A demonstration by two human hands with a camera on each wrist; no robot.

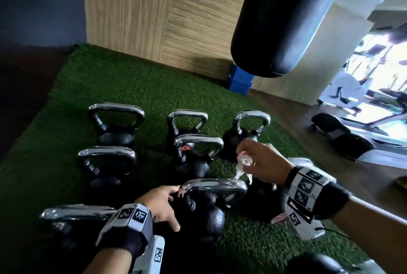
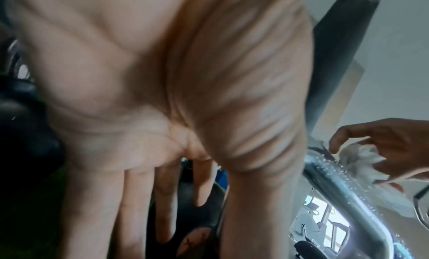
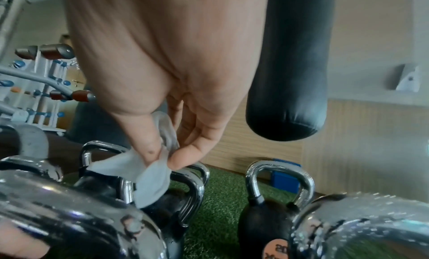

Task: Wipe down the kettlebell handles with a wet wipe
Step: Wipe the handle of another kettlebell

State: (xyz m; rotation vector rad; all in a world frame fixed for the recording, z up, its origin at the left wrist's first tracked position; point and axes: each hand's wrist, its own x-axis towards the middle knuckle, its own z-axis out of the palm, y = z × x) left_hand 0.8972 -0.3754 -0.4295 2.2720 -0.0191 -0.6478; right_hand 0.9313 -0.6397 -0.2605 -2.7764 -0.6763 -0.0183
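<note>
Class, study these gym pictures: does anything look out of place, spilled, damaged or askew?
Nothing stands out. The kettlebells stand upright on the turf; droplets bead the nearest handle, below the wet wipe.

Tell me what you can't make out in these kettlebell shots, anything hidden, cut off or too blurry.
- Head view: the kettlebell under the right hand is mostly hidden by that hand and its wrist mount.
- Left wrist view: the left hand fills the frame, hiding the handle end it touches.
- Right wrist view: the orange label is cut off by the bottom edge.
- Head view: the wet wipe is crumpled; its dirtiness is unreadable.
</note>
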